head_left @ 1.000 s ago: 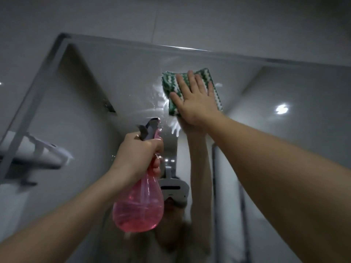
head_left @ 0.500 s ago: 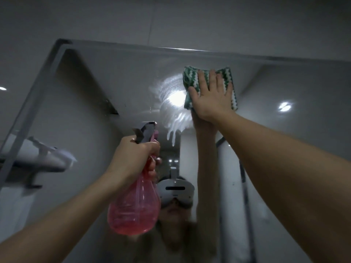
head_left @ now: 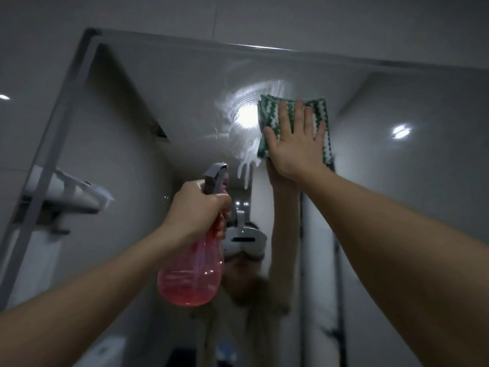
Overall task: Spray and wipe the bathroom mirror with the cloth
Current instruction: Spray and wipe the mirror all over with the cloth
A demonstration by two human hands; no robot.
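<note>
Head view, our hands:
Right hand: fingers apart, flat on cloth against mirror.
Left hand: fingers clamped round bottle.

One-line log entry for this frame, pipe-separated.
phase: wiping | right hand: flat on cloth against mirror | left hand: grips spray bottle | streaks left of cloth

Both forearms are showing bare from the frame edge to the wrist; no sleeve is covering either one. The left hand and the right hand are wearing no gloves, rings or watch. In the reflection below the hands, the person is wearing a white headset with a dark slot across its front and a white strap running up over the head. A light, beige-toned top is showing below it, blurred.
</note>
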